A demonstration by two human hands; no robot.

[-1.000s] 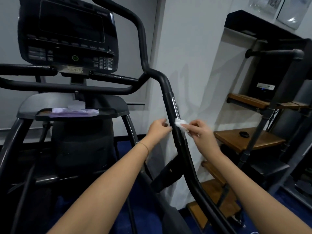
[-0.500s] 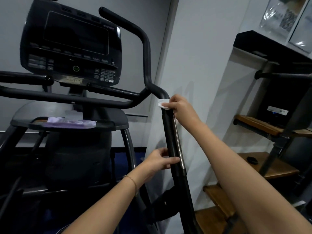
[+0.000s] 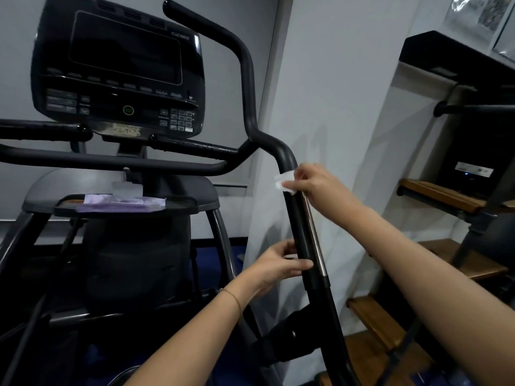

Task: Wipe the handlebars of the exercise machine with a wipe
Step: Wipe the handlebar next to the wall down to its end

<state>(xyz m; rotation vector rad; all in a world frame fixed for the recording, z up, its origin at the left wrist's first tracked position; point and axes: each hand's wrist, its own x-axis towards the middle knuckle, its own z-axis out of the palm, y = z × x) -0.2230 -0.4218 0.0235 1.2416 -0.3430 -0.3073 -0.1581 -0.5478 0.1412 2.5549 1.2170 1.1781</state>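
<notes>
The black right handlebar (image 3: 302,232) of the exercise machine runs down from a bend near the wall, with a chrome strip along its right side. My right hand (image 3: 315,185) pinches a small white wipe (image 3: 284,181) against the bar just below the bend. Lower down, my left hand (image 3: 278,264) grips the same bar, thumb across its front. The upper part of the handlebar (image 3: 245,65) curves up and left beside the black console (image 3: 119,71).
A purple wipe packet (image 3: 122,204) lies on the machine's tray (image 3: 195,206) under the console. A second black bar (image 3: 111,162) crosses horizontally at left. Wooden shelves on black pipe frames (image 3: 446,196) stand at right, close to the white wall (image 3: 334,93).
My right hand carried the wipe up the bar from mid-height to just below the bend. My left hand slid down the bar and now grips it lower. The view tilted up.
</notes>
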